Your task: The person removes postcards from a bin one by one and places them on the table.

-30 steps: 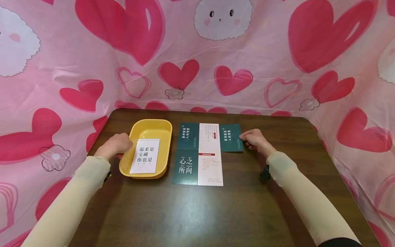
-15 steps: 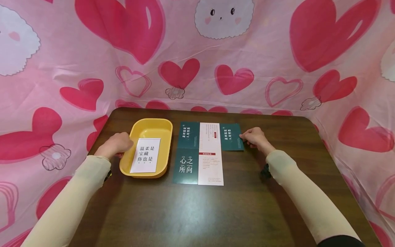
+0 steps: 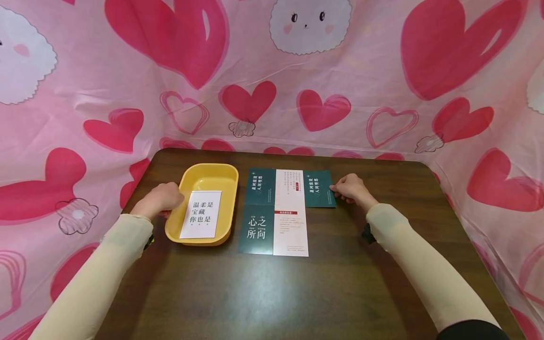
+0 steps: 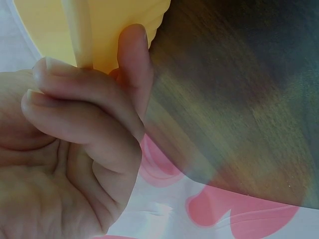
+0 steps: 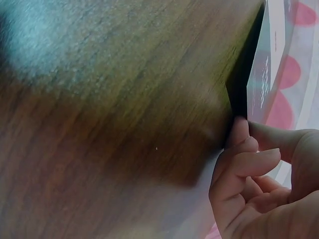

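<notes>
My left hand (image 3: pixel 160 200) grips the left rim of a yellow plastic tray (image 3: pixel 206 173); in the left wrist view its curled fingers (image 4: pixel 133 55) lie along the tray's outer wall. A white card (image 3: pixel 200 215) with black Chinese characters lies in the tray. My right hand (image 3: pixel 352 191) pinches the right edge of a dark green card (image 3: pixel 319 194) between thumb and fingertips. In the right wrist view that card's held edge is tilted up off the table. Left of it lies a tall white printed sheet (image 3: pixel 291 231), with two dark green cards beside it, an upper card (image 3: pixel 259 193) and a lower card (image 3: pixel 257 243).
Everything stands on a dark brown wooden table (image 3: pixel 272 297) with rounded far corners. A pink cloth (image 3: pixel 361 61) with red hearts hangs behind the table and on both sides.
</notes>
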Demonstrator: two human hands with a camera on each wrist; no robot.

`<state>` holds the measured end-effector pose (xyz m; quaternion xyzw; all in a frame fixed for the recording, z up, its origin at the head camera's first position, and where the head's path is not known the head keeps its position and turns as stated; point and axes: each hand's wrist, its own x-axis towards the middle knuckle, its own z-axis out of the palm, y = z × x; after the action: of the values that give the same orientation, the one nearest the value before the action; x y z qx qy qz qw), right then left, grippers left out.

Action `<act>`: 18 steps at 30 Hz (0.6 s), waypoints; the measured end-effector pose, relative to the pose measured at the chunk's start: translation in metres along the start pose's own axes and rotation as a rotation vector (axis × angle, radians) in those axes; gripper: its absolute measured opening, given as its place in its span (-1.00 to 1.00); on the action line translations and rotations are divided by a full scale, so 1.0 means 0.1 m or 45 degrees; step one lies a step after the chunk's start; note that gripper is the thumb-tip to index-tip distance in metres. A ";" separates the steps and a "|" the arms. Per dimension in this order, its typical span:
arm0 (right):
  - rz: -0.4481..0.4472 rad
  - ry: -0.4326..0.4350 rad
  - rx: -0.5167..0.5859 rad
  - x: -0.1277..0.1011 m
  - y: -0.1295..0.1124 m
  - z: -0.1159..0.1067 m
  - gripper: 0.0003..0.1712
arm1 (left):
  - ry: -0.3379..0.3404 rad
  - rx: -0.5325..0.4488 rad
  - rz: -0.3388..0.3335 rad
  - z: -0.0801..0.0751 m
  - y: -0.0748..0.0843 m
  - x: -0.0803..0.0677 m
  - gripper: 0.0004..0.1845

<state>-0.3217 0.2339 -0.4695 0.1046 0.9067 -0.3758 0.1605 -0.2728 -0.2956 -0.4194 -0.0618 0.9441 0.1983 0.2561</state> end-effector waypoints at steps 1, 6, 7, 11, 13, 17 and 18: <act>0.000 0.000 -0.005 0.00 0.00 0.00 -0.67 | 0.001 0.001 0.001 0.00 0.00 0.00 -0.69; -0.009 -0.004 -0.025 0.01 0.00 0.00 -0.67 | -0.001 0.013 0.007 -0.01 0.00 -0.01 -0.70; -0.012 -0.004 -0.031 0.01 0.01 0.00 -0.67 | -0.004 0.012 0.002 -0.01 0.00 -0.01 -0.70; -0.016 -0.005 -0.053 0.01 0.01 0.01 -0.67 | -0.013 0.001 -0.011 0.00 0.00 -0.01 -0.68; -0.007 0.001 -0.057 0.01 0.00 0.02 -0.68 | -0.017 -0.005 -0.016 0.00 0.00 -0.01 -0.68; 0.002 0.000 -0.066 0.01 0.01 0.04 -0.68 | -0.018 -0.005 -0.014 0.01 0.00 -0.01 -0.67; 0.007 0.002 -0.069 0.01 0.01 0.04 -0.68 | -0.017 -0.003 -0.010 0.01 0.00 -0.02 -0.67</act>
<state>-0.3218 0.2323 -0.4734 0.1031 0.9164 -0.3506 0.1636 -0.2711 -0.2947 -0.4193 -0.0644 0.9419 0.1987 0.2629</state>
